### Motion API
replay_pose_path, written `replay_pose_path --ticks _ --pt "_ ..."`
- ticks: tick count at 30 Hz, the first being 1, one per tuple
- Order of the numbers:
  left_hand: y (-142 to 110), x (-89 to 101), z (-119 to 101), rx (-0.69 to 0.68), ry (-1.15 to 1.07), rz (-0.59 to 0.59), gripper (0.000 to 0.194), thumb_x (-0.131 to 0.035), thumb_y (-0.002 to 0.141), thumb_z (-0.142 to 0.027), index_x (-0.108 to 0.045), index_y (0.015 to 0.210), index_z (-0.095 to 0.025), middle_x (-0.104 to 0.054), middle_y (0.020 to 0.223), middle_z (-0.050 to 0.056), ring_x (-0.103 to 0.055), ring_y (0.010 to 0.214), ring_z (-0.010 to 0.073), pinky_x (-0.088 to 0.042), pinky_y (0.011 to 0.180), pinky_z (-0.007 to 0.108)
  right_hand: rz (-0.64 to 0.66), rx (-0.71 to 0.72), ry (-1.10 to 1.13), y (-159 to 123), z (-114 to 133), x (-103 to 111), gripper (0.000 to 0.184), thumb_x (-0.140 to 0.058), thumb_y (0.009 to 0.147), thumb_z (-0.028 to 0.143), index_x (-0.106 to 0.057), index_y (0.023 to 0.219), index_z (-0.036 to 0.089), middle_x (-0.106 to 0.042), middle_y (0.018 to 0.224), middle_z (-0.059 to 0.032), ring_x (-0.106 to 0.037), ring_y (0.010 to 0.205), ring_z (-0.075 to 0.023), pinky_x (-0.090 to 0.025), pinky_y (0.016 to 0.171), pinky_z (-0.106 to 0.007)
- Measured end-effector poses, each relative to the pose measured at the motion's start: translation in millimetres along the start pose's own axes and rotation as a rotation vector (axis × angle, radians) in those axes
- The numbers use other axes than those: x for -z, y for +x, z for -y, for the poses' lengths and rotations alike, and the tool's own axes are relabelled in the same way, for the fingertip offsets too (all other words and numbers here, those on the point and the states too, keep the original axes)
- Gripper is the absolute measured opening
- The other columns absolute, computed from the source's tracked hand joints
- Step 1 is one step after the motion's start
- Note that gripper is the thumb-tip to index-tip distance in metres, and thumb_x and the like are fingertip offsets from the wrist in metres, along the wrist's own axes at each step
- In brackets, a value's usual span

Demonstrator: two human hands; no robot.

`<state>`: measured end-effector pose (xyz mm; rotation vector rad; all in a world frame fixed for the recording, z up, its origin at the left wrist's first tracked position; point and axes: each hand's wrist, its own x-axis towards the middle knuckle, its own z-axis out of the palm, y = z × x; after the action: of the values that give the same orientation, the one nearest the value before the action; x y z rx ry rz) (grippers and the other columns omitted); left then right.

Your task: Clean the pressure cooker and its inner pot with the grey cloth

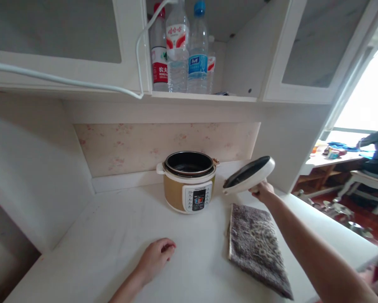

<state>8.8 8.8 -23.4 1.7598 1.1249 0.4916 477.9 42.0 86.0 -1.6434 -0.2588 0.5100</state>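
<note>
An electric pressure cooker (173, 191) with a gold body, white rim and front control panel stands on the white counter. Its dark inner pot (189, 163) shows at the open top. To the right of the cooker, my right hand (263, 190) grips the white pressure cooker lid (260, 174), holding it tilted in the air with its dark underside towards the cooker. How the fingers wrap the lid is partly hidden. My left hand (154, 257) is low over the counter in front of the cooker, its fingers curled in with nothing visible in them.
A folded grey-brown patterned cloth (255, 244) lies on the counter (195, 261) below the lid. Several plastic bottles (178, 54) stand in the open cabinet above. A white cable (81, 80) hangs in front of the cabinet. A cluttered desk (330, 159) and a stool (362, 179) stand at the far right.
</note>
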Motion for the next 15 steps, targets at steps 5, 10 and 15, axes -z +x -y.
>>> replay_pose_path --ticks 5,10,15 --pt "0 0.7 0 0.015 0.048 -0.017 0.033 -0.048 0.082 -0.041 -0.067 0.095 -0.017 -0.063 0.077 0.003 -0.054 0.065 0.0155 -0.038 0.058 0.025 -0.057 -0.142 0.096 15 -33 -11 0.034 -0.034 0.094 0.044 -0.050 0.112 0.020 -0.060 0.083 -0.0071 -0.061 0.052 -0.0152 -0.054 0.047 -0.033" --pt "-1 1.0 -4 0.004 0.041 -0.008 0.034 -0.048 0.083 -0.042 -0.067 0.095 -0.017 -0.063 0.077 0.003 -0.055 0.066 0.0159 -0.039 0.059 0.025 -0.053 -0.168 0.168 22 -48 -30 0.044 -0.024 0.096 0.051 -0.044 0.118 0.019 -0.059 0.103 -0.0117 -0.064 0.062 -0.0150 -0.058 0.053 -0.034" --pt "-1 0.6 -5 0.007 0.032 -0.015 0.035 -0.049 0.082 -0.044 -0.067 0.095 -0.017 -0.061 0.074 0.002 -0.054 0.066 0.0156 -0.039 0.059 0.025 0.027 -0.054 0.138 13 -60 -44 0.026 -0.042 0.091 0.031 -0.048 0.113 0.019 -0.059 0.105 -0.0061 -0.064 0.070 -0.0129 -0.059 0.058 -0.028"
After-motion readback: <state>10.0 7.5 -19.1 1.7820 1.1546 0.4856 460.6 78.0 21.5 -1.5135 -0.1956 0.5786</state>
